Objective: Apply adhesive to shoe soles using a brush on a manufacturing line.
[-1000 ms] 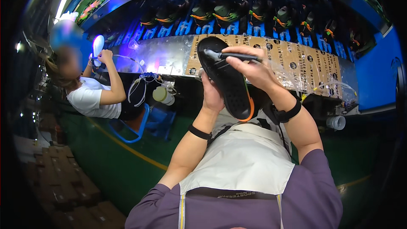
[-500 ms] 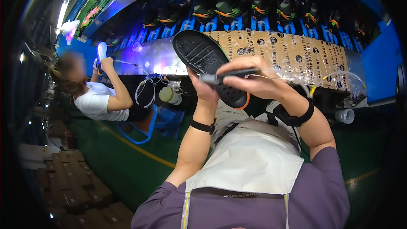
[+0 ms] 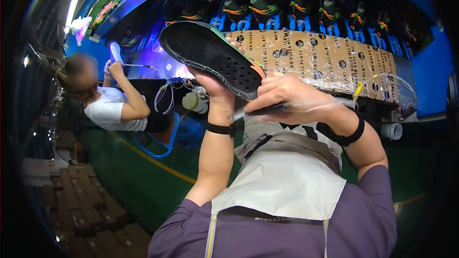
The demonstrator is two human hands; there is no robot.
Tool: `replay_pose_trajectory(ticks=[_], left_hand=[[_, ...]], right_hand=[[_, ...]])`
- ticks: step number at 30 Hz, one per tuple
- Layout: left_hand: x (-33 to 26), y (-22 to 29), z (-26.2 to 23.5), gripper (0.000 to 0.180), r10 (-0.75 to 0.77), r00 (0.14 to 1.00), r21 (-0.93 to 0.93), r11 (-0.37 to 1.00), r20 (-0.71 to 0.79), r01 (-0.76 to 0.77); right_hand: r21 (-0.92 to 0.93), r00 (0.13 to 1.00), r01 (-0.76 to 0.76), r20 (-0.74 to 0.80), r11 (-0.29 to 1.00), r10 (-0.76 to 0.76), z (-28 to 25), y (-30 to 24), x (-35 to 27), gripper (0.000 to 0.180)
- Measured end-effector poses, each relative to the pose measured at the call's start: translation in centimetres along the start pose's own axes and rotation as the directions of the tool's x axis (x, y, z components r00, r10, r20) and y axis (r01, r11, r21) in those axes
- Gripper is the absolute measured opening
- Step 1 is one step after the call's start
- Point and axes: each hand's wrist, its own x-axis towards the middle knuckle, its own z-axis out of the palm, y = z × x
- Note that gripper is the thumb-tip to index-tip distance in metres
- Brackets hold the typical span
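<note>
Above the pale apron [image 3: 282,186], before the tabletop [image 3: 406,77], a black shoe sole [image 3: 198,48] is held aloft, tilted, its holed end toward the body. The left hand [image 3: 213,83] carries it from beneath, fingers clamped around its sides. The right hand [image 3: 289,91] has its fingers closed on a dark pen-like tool [image 3: 267,110] with a clear tube [image 3: 327,104]; the blurred tip sits off the sole, near the left wristband [image 3: 219,128]. The step in hand looks like working over the sole with that tool; the next move probably calls for a steady left grip while the tip meets the edge
</note>
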Motion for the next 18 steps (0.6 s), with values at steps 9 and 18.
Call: replay_pose_trajectory(ticks=[9,18], left_hand=[[2.1,2.0,0.8,0.105,-0.006,1.000,-0.008,1.000,0.015,0.006],[5.3,3.1,2.2,0.118,-0.116,0.989,0.453,0.890,0.093,0.061]], right_hand=[[0.182,0.998,0.014,0.062,0.983,-0.026,-2.6,0.1,0.6,0.033],[0.019,0.990,-0.137,0.040,0.990,0.137,-4.3,0.6,1.2,0.026]])
